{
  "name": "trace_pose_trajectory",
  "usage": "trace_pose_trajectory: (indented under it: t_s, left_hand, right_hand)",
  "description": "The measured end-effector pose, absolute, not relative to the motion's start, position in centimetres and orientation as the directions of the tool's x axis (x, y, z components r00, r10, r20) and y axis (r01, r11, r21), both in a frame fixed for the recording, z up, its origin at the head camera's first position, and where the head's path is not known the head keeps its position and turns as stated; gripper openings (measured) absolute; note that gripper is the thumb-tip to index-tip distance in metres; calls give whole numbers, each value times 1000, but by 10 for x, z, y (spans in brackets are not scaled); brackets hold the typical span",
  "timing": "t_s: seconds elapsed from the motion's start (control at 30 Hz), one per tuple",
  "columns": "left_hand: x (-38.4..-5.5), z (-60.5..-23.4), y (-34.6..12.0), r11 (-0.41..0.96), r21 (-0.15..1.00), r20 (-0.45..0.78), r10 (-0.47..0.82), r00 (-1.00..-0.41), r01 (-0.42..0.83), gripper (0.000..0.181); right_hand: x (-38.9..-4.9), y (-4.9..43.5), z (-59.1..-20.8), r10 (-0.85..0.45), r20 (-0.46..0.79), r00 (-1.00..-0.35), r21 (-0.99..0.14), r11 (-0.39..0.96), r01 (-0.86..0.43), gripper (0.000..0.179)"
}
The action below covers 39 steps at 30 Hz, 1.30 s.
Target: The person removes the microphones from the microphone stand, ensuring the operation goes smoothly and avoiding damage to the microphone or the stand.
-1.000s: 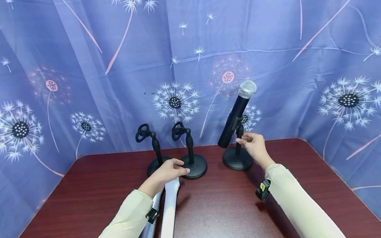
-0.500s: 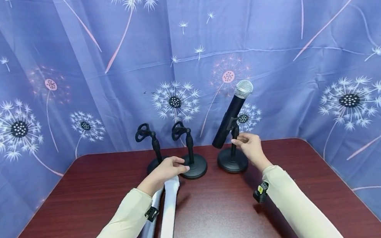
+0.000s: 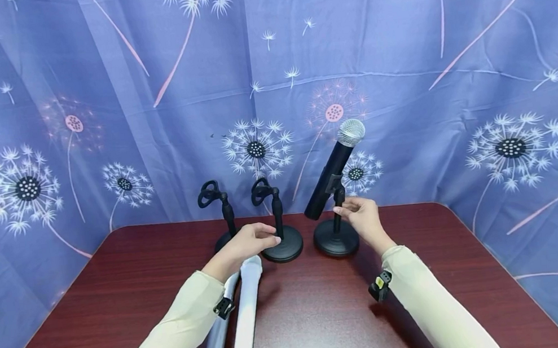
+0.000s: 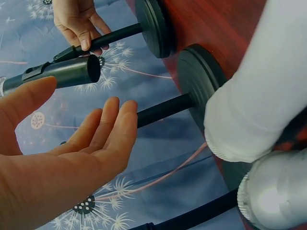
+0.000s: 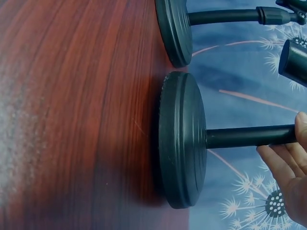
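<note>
My right hand (image 3: 362, 222) pinches the thin black pole of a microphone stand (image 3: 336, 239). Clipped at that stand's top is a black microphone (image 3: 330, 177) with a silver mesh head, tilted up to the right. My left hand (image 3: 245, 244) reaches to the middle microphone stand (image 3: 286, 246), thumb and fingers apart; in the left wrist view its fingertips (image 4: 128, 106) overlap that pole. The middle stand's ring-shaped clip holds nothing. Beneath my left forearm lie a white microphone (image 3: 245, 319) and a silver microphone (image 3: 217, 339), partly hidden by the sleeve.
A third black stand (image 3: 226, 208) with an empty clip rises at the left, its base partly behind my left hand. All stands are near the back edge of the reddish-brown wooden table (image 3: 324, 316). Behind it hangs a blue dandelion-patterned curtain (image 3: 407, 126).
My right hand has moved the stand with the black microphone leftward, nearer the middle stand. My left hand has risen slightly at the middle stand.
</note>
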State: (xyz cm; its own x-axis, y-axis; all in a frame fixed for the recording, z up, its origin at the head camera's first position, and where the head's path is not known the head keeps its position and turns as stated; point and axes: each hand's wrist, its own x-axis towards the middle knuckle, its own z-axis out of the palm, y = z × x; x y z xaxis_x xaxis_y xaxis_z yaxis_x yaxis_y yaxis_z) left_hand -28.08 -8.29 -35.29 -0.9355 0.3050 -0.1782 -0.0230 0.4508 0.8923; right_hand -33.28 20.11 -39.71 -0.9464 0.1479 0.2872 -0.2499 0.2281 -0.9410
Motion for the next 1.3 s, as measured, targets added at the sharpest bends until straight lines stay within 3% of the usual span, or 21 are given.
trace_pose_trajectory:
  t_s: [0.87,1.3]
  left_hand:
    - [-283,-312,-65,369,916,16,364,-931,160,35]
    - [-287,-288,-42,315,870,259,361,-896,379,38]
  right_hand:
    - [-309,188,-388,89,301,-949,-934,228,-275,31]
    - [-296,180,-385,81,308,-948,-934,216,-285,24]
